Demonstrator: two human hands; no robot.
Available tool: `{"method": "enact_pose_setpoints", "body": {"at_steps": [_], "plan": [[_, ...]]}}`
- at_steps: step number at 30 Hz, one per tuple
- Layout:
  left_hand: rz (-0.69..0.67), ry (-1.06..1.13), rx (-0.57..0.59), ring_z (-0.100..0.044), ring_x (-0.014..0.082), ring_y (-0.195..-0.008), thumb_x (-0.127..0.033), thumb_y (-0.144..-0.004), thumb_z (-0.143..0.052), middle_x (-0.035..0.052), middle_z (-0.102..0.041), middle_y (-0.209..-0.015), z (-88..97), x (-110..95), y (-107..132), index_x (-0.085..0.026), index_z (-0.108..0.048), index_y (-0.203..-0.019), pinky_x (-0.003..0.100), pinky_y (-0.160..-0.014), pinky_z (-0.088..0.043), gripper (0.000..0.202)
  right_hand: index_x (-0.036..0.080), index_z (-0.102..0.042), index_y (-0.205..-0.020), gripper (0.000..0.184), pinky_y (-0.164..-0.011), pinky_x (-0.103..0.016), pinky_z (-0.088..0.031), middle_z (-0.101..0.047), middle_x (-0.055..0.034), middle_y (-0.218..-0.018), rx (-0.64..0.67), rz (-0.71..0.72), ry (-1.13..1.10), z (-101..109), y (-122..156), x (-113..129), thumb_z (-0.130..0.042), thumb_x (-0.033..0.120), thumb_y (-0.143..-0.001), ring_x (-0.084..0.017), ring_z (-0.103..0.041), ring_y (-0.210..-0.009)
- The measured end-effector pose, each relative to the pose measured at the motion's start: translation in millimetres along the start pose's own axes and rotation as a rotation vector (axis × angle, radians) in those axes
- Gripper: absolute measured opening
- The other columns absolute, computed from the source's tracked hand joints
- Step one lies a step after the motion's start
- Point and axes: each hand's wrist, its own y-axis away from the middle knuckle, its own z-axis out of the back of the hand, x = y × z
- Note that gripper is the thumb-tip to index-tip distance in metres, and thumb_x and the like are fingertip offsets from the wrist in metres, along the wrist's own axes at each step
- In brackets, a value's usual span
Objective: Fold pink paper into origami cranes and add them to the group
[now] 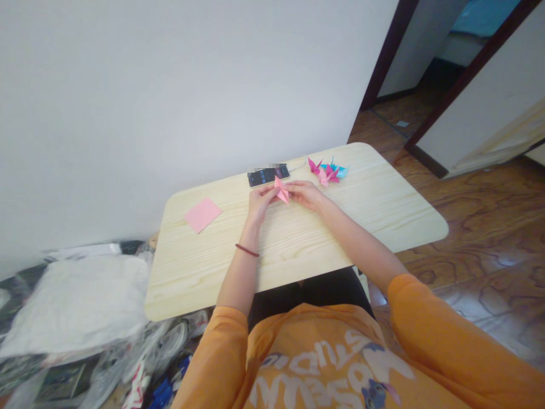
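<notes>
A partly folded pink paper piece point(281, 190) is held above the pale wooden table point(383, 210). My left hand point(259, 203) pinches its left side with closed fingers. My right hand point(307, 195) grips its right side the same way. Both hands meet near the table's far edge. A flat pink paper square point(202, 215) lies on the table to the left of my hands.
A dark phone point(268, 175) lies just behind my hands by the wall. Several folded paper cranes, pink and blue point(327, 171), sit at the back right. Plastic bags and clutter point(76, 307) cover the floor on the left. An open doorway point(426, 74) is at the far right.
</notes>
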Motion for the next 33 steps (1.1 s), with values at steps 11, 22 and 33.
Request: {"method": "enact_pose_setpoints", "body": {"at_steps": [11, 22, 33], "plan": [[-0.027, -0.001, 0.035, -0.068, 0.0176, -0.074, -0.032, -0.062, -0.08, 0.0081, -0.074, -0.082, -1.5, -1.1, 2.0, -0.013, -0.074, -0.083, 0.036, -0.081, -0.055, 0.029, 0.017, -0.067, -0.06, 0.024, -0.068, -0.024, -0.054, -0.069, -0.0003, -0.063, -0.041, 0.035, -0.013, -2.1, 0.9, -1.3, -0.087, 0.017, -0.047, -0.011, -0.064, -0.064], [-0.054, -0.02, 0.044, -0.07, 0.0212, -0.081, -0.033, -0.063, -0.081, 0.009, -0.074, -0.085, -3.6, -0.4, 3.6, -0.014, -0.074, -0.084, 0.039, -0.083, -0.055, 0.03, 0.017, -0.066, -0.058, 0.025, -0.061, -0.023, -0.051, -0.067, 0.0001, -0.06, -0.111, 0.072, 0.016, -1.8, -0.9, -6.2, -0.087, 0.016, -0.045, -0.01, -0.061, -0.058], [-0.062, -0.021, -0.016, -0.07, 0.0212, -0.083, -0.034, -0.061, -0.081, 0.0101, -0.074, -0.087, 1.4, 3.8, -1.9, -0.014, -0.074, -0.084, 0.038, -0.083, -0.054, 0.031, 0.017, -0.07, -0.065, 0.022, -0.07, -0.025, -0.054, -0.071, -0.0022, -0.07, -0.062, 0.066, 0.018, -0.1, -0.8, -3.0, -0.087, 0.016, -0.05, -0.012, -0.066, -0.068]]}}
